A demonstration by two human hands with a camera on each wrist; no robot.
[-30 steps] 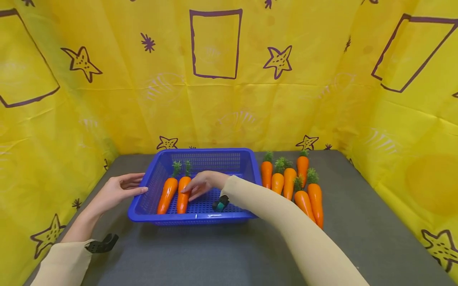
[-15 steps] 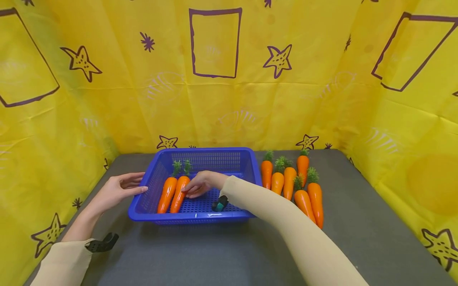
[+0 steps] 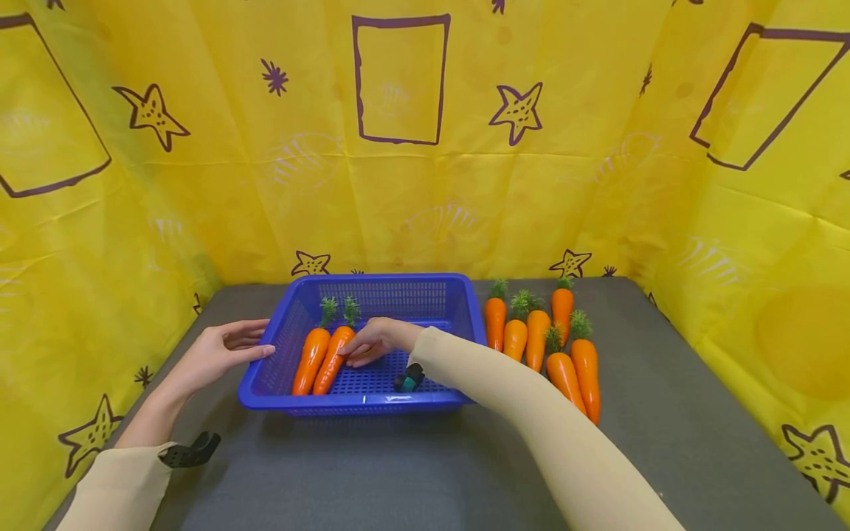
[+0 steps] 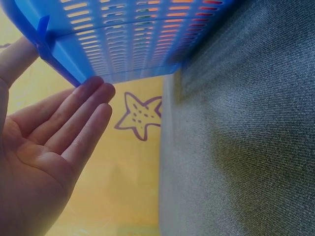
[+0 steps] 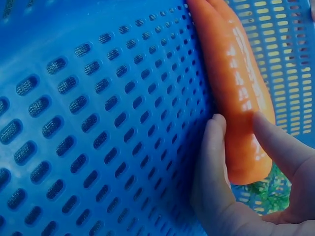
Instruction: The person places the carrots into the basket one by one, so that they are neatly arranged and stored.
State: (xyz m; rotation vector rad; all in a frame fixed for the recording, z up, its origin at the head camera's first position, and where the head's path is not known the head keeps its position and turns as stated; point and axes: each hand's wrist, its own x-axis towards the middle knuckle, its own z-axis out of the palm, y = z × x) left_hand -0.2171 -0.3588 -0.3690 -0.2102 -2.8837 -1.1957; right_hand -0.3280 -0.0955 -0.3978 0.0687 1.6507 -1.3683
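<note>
Two orange carrots with bushy green tops lie side by side in the left part of a blue plastic basket [image 3: 361,402]. My right hand [image 3: 373,343] reaches into it and holds the right-hand carrot [image 3: 334,360], its thumb on top and a finger along the side in the right wrist view. That carrot leans with its narrow end close to the left carrot [image 3: 311,361]. At the basket's left rim, my left hand [image 3: 222,354] rests with fairly straight fingers; in the left wrist view its fingertips [image 4: 101,91] touch the edge.
Several more carrots [image 3: 536,335] lie loosely grouped on the dark grey table [image 3: 372,472], right of the basket. My right forearm passes in front of some of them. Yellow patterned cloth [image 3: 398,206] encloses the table at the back and sides.
The narrow end of the right-hand carrot has swung left, toward the other carrot, with my right hand on it. My left hand has stayed at the basket rim.
</note>
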